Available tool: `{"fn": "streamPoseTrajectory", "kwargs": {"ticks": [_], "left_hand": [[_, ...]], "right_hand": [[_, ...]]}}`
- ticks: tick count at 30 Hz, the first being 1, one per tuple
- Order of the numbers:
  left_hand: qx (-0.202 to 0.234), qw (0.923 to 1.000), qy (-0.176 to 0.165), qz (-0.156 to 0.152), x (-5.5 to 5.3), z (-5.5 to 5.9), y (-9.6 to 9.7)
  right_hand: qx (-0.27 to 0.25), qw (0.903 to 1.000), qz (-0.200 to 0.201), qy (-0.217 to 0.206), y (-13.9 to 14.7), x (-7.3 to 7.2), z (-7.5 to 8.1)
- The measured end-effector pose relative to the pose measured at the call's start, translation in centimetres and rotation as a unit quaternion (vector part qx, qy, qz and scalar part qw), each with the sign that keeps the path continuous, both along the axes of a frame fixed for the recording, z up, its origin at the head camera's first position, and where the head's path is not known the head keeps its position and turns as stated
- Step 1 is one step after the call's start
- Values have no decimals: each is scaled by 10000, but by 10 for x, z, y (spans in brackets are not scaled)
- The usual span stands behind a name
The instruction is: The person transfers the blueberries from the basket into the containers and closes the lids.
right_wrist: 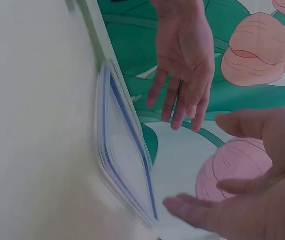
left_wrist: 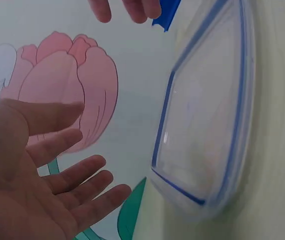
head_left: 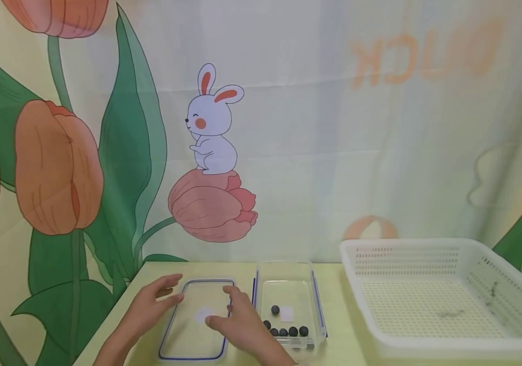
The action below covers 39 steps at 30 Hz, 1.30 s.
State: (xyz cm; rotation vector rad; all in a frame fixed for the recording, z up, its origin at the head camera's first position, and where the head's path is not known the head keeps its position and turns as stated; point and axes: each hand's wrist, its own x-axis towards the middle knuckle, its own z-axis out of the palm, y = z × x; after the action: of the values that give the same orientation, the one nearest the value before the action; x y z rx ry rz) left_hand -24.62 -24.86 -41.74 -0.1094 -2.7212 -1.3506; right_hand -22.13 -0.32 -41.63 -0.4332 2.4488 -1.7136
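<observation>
A clear plastic lid (head_left: 187,333) with a blue seal lies on the table. My left hand (head_left: 147,304) hovers at its left edge, fingers spread and nothing in them. Over the lid's right side is my right hand (head_left: 243,323), its fingers loosely bent and holding nothing. In the left wrist view the lid (left_wrist: 200,110) stands to the right of my left hand (left_wrist: 47,175). From the right wrist, both my right hand (right_wrist: 252,185) and the left one appear beside the lid (right_wrist: 127,150). Close to my right hand, a clear box (head_left: 284,290) contains several small dark balls (head_left: 293,331).
A large white perforated basket (head_left: 407,243) stands on the right side of the yellowish table (head_left: 336,305). Behind the table hangs a printed curtain (head_left: 316,152) with tulips and a rabbit. Dark round shapes (head_left: 310,346) show at the box's front edge.
</observation>
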Motion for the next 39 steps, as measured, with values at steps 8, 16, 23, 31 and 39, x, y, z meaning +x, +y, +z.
{"fn": "streamPoseTrajectory", "kwargs": {"ticks": [8, 16, 23, 31, 39], "left_hand": [[195, 9990, -399, 10, 2, -9, -23], [829, 9925, -859, 255, 0, -22, -32], [727, 9851, -1460, 548, -5, -38, -35], [696, 9858, -1372, 665, -5, -43, -36], [962, 9876, -1173, 407, -1, -37, -50]], "right_hand": [[197, 9979, -608, -90, -23, 6, -13], [409, 9939, -1005, -182, -31, 3, -31], [321, 9950, -950, -24, -41, -3, -50], [115, 9931, -1140, 263, -44, -4, -57], [28, 9947, -1008, 194, -44, -1, -52]]}}
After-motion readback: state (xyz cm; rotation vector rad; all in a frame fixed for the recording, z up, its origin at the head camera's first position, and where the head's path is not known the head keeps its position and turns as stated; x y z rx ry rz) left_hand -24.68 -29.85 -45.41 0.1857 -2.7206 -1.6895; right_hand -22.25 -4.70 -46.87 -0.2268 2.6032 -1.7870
